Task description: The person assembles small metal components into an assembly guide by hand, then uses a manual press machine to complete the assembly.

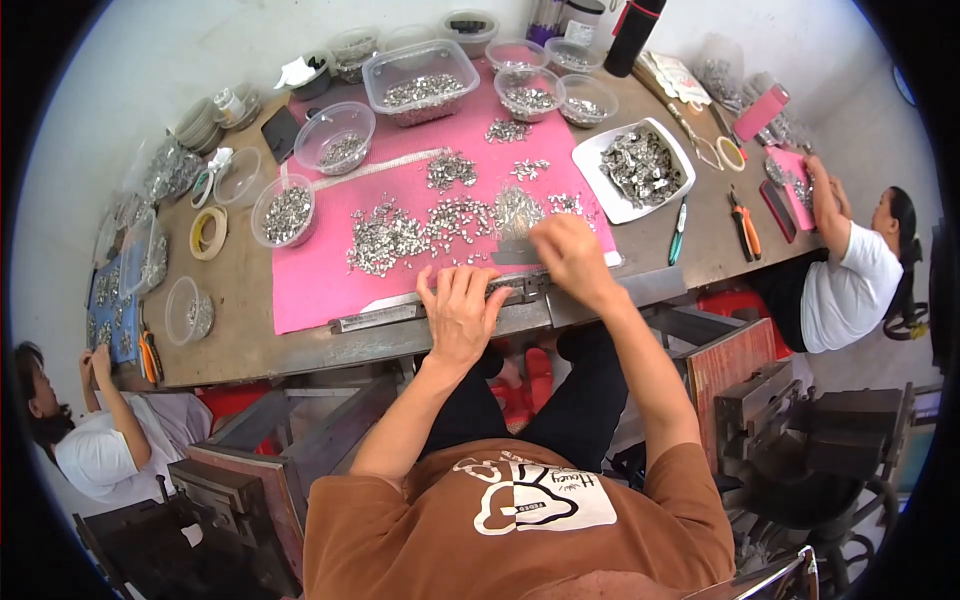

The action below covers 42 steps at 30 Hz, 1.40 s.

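My left hand [460, 312] lies over a long metal bar [380, 316] along the front edge of the bench, its fingers on the far side and thumb on the near side. Just right of it, my right hand [572, 258] is curled above the bar, fingertips pinched; what is in them is hidden. Close to those fingertips are a flat grey metal strip [514, 256] and a heap of thin pale pieces [517, 212]. Loose small silvery metal parts [385, 238] spread over the pink mat [300, 300] beyond my left hand, with smaller heaps [452, 170] farther back.
Clear plastic tubs [421, 72] and bowls [285, 215] of metal parts stand at the back and left. A white dish [625, 210] of parts sits right, then a teal cutter [678, 232] and orange-handled pliers [748, 228]. A person works at each side.
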Available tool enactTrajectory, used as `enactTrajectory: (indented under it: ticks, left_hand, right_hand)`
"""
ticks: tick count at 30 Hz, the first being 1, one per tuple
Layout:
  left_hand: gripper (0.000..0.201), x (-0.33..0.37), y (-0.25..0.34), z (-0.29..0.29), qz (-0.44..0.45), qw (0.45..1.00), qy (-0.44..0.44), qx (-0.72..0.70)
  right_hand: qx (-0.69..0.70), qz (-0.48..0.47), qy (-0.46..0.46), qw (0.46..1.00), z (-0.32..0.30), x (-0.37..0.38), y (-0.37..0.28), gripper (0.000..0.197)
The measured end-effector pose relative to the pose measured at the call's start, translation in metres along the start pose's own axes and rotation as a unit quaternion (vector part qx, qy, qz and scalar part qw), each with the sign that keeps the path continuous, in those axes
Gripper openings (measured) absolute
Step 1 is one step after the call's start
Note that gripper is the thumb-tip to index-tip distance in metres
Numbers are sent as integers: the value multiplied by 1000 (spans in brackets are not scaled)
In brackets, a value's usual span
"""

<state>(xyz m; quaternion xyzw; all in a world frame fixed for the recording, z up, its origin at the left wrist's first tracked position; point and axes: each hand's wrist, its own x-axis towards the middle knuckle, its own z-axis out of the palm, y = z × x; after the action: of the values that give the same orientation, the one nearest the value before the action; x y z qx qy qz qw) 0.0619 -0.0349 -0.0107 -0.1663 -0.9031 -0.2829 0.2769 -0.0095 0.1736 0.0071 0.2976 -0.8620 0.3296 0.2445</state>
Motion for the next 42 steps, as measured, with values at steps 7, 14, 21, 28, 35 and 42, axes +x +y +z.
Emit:
enactTrajectory:
  ticks: [7,14,21,28,35,42]
  left_hand:
    - [25,-2,-1,8,10,998,55,-42]
    - [24,-6,0,6,-1,995,72,-71]
    - [23,-9,-5,6,-1,994,79,-79]
    - [22,0,-1,7,2,993,86,-76]
    - [22,-7,-4,8,1,994,86,-68]
    - [26,-8,-4,9,5,993,95,-68]
  right_hand:
    - [-103,131,28,986,20,54,64,9]
    - [-218,111,16,970,52,59,77,15]
    - [-87,119,-23,989,13,46,44,12]
    - [-29,63,-62,996,-16,-20,-2,10]
    - [30,159,-45,986,-28,-30,2,7]
    - [-18,122,-44,991,-22,-30,-3,5]
